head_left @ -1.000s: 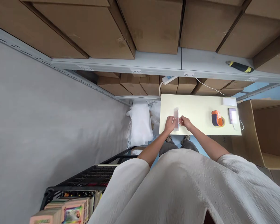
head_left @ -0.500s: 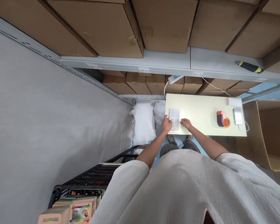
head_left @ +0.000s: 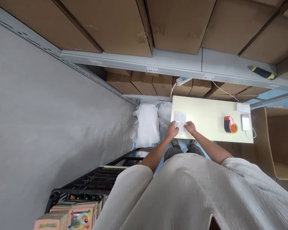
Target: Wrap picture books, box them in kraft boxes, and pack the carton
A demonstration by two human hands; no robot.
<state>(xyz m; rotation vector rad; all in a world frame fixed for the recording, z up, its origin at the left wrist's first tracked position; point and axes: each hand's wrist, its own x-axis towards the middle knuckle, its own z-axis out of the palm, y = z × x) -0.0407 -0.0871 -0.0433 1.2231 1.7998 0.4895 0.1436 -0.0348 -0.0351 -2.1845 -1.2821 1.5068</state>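
Note:
A flat, whitish rectangular packet lies near the left end of the pale yellow table. It looks like something thin in a translucent wrapper; its contents cannot be made out. My left hand grips its left edge, fingers bent over the top surface. At the opposite edge, my right hand is closed with the fingertips pinching the wrapper. Farther right on the table is an orange and dark tape dispenser, with a roll of tape on it, apart from both hands.
A phone-like device and a white box sit at the table's right end. White wrapping sheets are stacked to the left. A black crate holds books; an open carton stands right. A yellow-black cutter lies on the shelf.
The packet was held up on its edge, then was laid flat on the table. My right hand has since come from beside it onto its right edge. The view has shifted slightly.

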